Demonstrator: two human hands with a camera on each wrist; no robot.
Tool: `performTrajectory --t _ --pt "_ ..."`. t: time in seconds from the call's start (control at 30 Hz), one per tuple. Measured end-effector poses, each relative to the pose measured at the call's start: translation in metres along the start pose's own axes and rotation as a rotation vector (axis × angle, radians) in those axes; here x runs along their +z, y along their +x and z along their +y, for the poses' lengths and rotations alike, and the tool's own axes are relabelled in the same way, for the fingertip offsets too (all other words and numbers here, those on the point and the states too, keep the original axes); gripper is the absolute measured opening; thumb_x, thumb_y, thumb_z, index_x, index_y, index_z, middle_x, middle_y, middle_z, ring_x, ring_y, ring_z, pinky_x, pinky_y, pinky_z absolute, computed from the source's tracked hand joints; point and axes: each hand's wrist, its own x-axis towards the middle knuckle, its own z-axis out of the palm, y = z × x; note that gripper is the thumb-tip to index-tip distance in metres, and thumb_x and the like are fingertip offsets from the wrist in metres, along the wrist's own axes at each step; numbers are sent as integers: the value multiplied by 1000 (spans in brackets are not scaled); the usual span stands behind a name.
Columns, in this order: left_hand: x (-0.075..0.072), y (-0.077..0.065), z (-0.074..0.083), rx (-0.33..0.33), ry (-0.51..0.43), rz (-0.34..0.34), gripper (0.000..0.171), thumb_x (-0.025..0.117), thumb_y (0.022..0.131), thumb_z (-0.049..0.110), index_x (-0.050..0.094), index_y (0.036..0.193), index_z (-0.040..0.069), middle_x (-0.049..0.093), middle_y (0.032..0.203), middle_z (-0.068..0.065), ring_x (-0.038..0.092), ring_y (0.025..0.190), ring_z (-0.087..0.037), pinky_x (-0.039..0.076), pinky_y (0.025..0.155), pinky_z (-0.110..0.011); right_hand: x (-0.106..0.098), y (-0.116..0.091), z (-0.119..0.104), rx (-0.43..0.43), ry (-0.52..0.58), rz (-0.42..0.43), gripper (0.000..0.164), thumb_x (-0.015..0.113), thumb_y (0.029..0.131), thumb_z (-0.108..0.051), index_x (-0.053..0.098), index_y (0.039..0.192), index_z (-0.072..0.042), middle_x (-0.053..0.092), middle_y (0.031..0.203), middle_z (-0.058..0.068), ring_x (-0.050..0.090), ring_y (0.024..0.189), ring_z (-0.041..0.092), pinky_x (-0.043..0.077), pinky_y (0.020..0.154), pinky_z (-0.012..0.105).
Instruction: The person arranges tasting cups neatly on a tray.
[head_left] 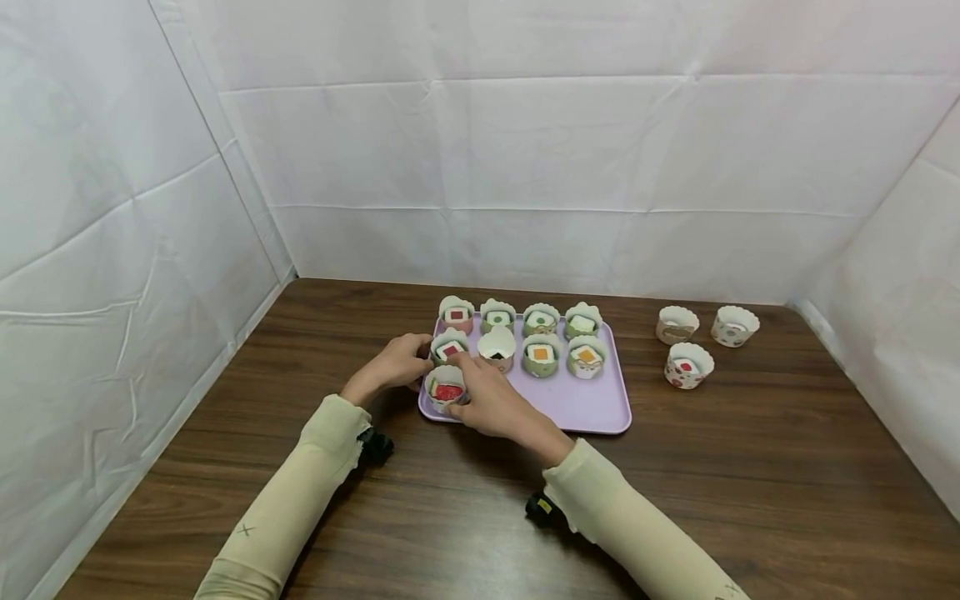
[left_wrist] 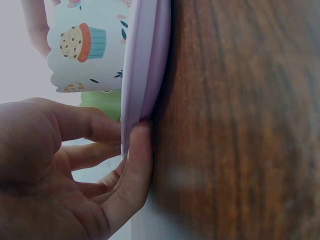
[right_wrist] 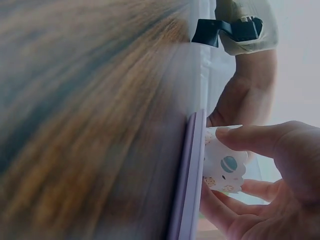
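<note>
Left hand (head_left: pixel 397 362) pinches the rim of the tray (head_left: pixel 558 404) at nine o'clock on my feed, while I see the right hand (head_left: pixel 491 396) with thumb and fingers curled round the front cup (head_left: pixel 446 389), over the tray's eight o'clock corner. Eight more cups (head_left: pixel 540 355) stand in two rows along its twelve o'clock side, and I count three loose cups (head_left: pixel 687 367) on the table (head_left: pixel 765 450), toward three o'clock.
</note>
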Motion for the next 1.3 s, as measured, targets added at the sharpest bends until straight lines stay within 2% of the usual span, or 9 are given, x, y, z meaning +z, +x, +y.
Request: performTrajectory --t 0.13,0.37,0.6,0.77,0.9,1.03,1.17,1.3 --pt "0 0 0 -3 -1 -2 23 53 98 4 61 119 -2 61 101 -17 66 85 -24 65 67 -35 -2 -1 0 9 -3 -12 69 79 91 -23 45 148 -5 53 150 19 51 138 38 48 111 51" --pt "1 2 -2 -15 -1 2 25 54 98 5 61 121 -3 62 103 -18 67 86 -24 65 66 -34 -8 -3 1 -3 -13 -23 66 79 91 -25 47 145 -5 58 142 21 55 132 37 50 107 51" --pt "3 4 -2 -14 7 -3 30 53 98 4 61 126 -4 65 106 -19 68 86 -23 65 66 -34 -21 -9 3 7 -36 -39 62 79 91 -32 50 141 -7 63 130 16 62 117 31 55 95 47" --pt "2 2 -1 -24 10 0 34 53 99 5 60 131 -3 67 111 -21 68 88 -24 65 67 -35 -35 -14 4 -23 11 0 63 79 91 -27 50 142 -5 64 131 17 65 117 29 59 91 43" --pt "2 2 -1 -29 10 5 35 53 99 6 59 133 -3 67 114 -23 69 91 -26 65 68 -35 -45 -18 8 -84 82 22 62 78 92 -22 49 145 -5 62 132 16 65 119 29 62 90 35" --pt "2 1 -1 -29 11 6 36 53 99 5 59 134 -3 66 114 -23 69 93 -27 65 68 -35 -53 -24 15 -151 118 71 61 78 92 -17 49 144 -5 64 125 15 68 117 31 63 87 30" --pt "3 2 -1 -33 4 11 35 54 99 5 59 133 -3 65 113 -22 68 93 -26 65 68 -34 -60 -31 29 -196 99 140 61 78 91 -14 49 144 -2 66 124 19 70 113 34 64 85 33" --pt "4 3 -2 -35 1 15 33 55 98 5 60 129 -3 64 109 -19 67 92 -25 65 67 -33 -69 -40 47 -191 101 169 61 78 91 -11 49 144 0 65 126 24 71 110 36 64 86 34"
